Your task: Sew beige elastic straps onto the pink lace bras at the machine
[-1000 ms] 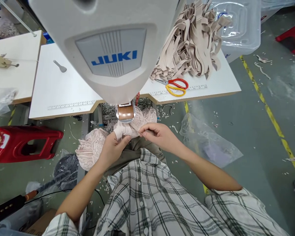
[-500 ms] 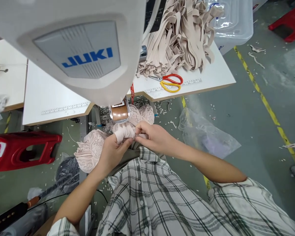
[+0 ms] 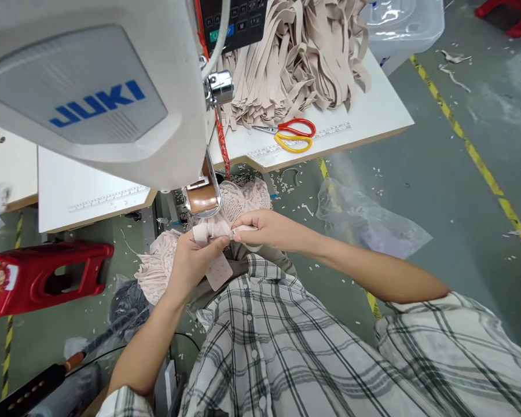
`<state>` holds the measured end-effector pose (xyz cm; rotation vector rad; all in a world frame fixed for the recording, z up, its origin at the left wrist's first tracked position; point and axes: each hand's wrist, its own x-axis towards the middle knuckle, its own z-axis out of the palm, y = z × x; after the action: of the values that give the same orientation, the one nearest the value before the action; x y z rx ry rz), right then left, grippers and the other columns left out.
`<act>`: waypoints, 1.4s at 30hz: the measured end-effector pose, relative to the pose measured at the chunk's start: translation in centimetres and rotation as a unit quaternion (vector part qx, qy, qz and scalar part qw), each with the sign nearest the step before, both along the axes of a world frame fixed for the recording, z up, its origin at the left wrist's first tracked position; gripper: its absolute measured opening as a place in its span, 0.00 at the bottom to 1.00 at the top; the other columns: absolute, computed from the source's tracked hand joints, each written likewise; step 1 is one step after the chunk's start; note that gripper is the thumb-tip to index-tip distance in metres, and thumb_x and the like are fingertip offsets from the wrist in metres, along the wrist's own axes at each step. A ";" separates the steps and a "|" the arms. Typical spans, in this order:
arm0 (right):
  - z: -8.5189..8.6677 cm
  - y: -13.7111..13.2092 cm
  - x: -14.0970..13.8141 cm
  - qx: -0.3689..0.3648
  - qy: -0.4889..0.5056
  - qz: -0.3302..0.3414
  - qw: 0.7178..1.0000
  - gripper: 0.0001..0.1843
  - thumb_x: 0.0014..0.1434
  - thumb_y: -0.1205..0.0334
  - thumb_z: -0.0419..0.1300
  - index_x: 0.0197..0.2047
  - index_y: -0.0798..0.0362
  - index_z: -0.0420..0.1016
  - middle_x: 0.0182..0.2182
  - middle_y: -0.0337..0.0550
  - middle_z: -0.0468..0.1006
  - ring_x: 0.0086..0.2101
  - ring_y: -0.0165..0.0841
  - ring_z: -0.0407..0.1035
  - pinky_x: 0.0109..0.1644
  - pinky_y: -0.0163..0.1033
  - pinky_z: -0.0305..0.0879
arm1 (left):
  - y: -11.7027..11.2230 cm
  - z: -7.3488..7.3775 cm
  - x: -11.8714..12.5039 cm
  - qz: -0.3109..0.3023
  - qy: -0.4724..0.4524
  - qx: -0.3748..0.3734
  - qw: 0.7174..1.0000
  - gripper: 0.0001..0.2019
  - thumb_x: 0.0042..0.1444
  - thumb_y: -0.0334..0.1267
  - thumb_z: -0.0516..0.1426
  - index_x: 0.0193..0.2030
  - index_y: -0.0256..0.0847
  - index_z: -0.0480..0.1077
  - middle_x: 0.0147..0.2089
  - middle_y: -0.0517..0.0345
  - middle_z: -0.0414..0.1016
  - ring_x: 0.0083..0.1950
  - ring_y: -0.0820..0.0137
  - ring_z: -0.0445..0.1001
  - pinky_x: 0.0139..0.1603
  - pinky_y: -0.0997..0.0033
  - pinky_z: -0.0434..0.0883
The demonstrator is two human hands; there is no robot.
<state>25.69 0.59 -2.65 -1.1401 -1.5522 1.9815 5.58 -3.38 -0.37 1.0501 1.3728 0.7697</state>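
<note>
Just below the sewing machine (image 3: 91, 98) head, both hands pinch pale pink fabric. My left hand (image 3: 193, 258) is closed on a folded pink fabric band (image 3: 211, 228), its thumb pressed along the lower edge. My right hand (image 3: 269, 231) pinches the band's right end between thumb and fingers, close to the left thumb. A flat pink piece with small dots (image 3: 219, 271) hangs under the left hand. Pink lace fabric (image 3: 158, 263) bunches left of the hands, and more lace (image 3: 243, 197) lies behind them. The pinched edge itself is mostly hidden by the fingers.
Red-and-yellow scissors (image 3: 294, 136) and a pile of beige straps (image 3: 286, 63) lie on the white table (image 3: 373, 124). A control panel (image 3: 234, 23) stands behind the machine. A red stool (image 3: 47, 275) is at left, a plastic bag (image 3: 369, 223) on the floor at right.
The view has shifted, so the machine head appears farther left and the control panel shows more. The dotted flat piece now hangs visible below the left hand. Both hands still pinch the fabric.
</note>
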 end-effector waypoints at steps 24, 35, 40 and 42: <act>3.8 2.0 -0.2 0.045 0.005 -0.012 0.999 0.12 0.51 0.56 0.63 0.36 0.54 0.79 0.27 0.37 0.74 0.26 0.28 0.64 0.30 0.33 0.56 | -2.8 -1.2 -0.3 0.099 -0.126 0.119 0.980 0.33 0.57 0.66 0.55 0.61 0.45 0.66 0.52 0.48 0.78 0.51 0.58 0.77 0.51 0.58 0.74; 9.6 8.7 -3.2 0.345 -0.225 0.190 0.891 0.06 0.51 0.66 0.56 0.25 0.54 0.73 0.21 0.35 0.68 0.24 0.27 0.55 0.29 0.36 0.47 | 0.8 -1.4 -5.1 -0.085 0.243 0.508 0.822 0.36 0.61 0.55 0.58 0.72 0.48 0.54 0.59 0.45 0.74 0.61 0.51 0.73 0.61 0.51 0.70; 9.2 8.6 -3.5 0.396 -0.240 0.190 0.866 0.10 0.53 0.65 0.54 0.21 0.53 0.65 0.18 0.34 0.60 0.23 0.26 0.49 0.29 0.37 0.43 | 3.2 -2.5 -7.1 -0.194 0.444 0.554 0.677 0.39 0.56 0.51 0.64 0.72 0.47 0.57 0.49 0.51 0.80 0.50 0.58 0.79 0.54 0.61 0.75; 9.3 8.5 -3.5 0.398 -0.232 0.193 0.866 0.12 0.54 0.64 0.54 0.20 0.53 0.63 0.18 0.34 0.59 0.23 0.26 0.48 0.29 0.37 0.43 | 3.8 -2.8 -7.4 -0.210 0.473 0.557 0.649 0.38 0.56 0.51 0.64 0.71 0.50 0.57 0.51 0.51 0.79 0.50 0.58 0.79 0.55 0.61 0.74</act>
<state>22.16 9.12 6.66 -1.0080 -2.6638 1.0083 -1.83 0.47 -3.17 2.9752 1.2606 0.6827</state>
